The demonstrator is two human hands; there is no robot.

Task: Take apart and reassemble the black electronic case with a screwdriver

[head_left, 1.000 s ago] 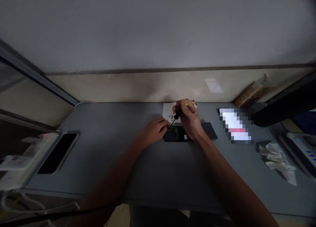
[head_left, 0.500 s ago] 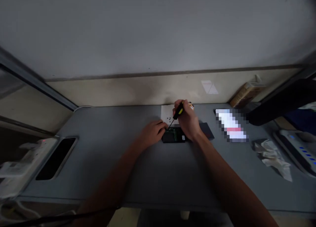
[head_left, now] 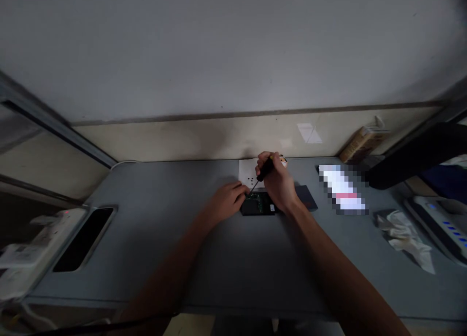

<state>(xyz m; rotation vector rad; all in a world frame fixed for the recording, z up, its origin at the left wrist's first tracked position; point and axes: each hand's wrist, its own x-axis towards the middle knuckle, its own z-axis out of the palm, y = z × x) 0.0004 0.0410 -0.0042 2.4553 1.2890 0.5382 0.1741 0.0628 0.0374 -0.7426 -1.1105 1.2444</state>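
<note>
A small open black case with a green circuit board [head_left: 258, 204] lies on the grey desk. My left hand [head_left: 229, 199] is at its left upper corner, fingers bent and closed on the edge. In my right hand [head_left: 279, 180] is a screwdriver [head_left: 265, 170] with a dark handle, its shaft slanting down to the left. The tip meets the board's upper left corner beside my left fingertips; exact contact there is too small to see. Several tiny dark screws [head_left: 251, 180] rest on a white sheet of paper [head_left: 245, 168] just behind the case. A dark flat panel [head_left: 305, 197] lies partly behind my right wrist.
To the right are a lit, blurred-out phone screen [head_left: 341, 190], crumpled tissue [head_left: 404, 236], a carton [head_left: 363, 144] and a grey device with blue lights [head_left: 441, 224]. A dark-screened phone [head_left: 84, 239] and a white power strip [head_left: 54, 238] are at left. A wall borders the desk's back.
The view has tilted slightly, so the desk sits a little lower. My right hand has turned the screwdriver handle slightly; its tip stays at the same corner. My left hand keeps its place.
</note>
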